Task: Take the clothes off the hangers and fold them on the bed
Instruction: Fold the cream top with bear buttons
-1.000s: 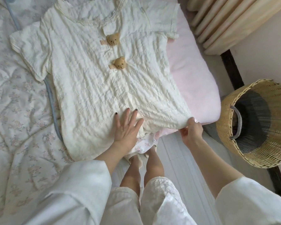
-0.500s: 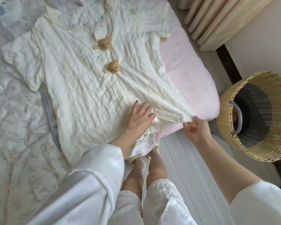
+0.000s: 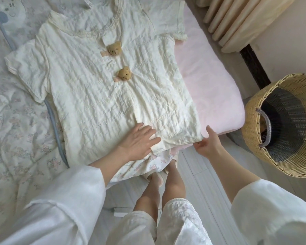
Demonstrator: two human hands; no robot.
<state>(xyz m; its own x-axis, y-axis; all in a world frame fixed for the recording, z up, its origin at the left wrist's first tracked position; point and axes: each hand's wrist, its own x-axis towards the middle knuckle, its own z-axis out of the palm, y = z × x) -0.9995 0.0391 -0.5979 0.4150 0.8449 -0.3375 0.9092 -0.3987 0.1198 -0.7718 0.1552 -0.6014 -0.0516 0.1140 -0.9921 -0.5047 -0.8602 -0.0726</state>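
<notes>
A cream short-sleeved top [image 3: 99,89] with two small bear ornaments lies spread flat, front up, across the bed [image 3: 214,96]. My left hand [image 3: 140,142] lies flat on its lower hem with straight fingers. My right hand [image 3: 208,144] pinches the hem's right corner at the bed's edge. No hanger is in view.
A floral quilt [image 3: 12,124] covers the bed's left side, and a pink sheet shows on the right. A woven basket [image 3: 283,124] stands on the floor at the right. Beige curtains [image 3: 237,18] hang at the top right. My legs stand against the bed's edge.
My left hand has slid right along the hem. My right hand has kept the hem corner and drawn it outward, so the lower edge lies flatter.
</notes>
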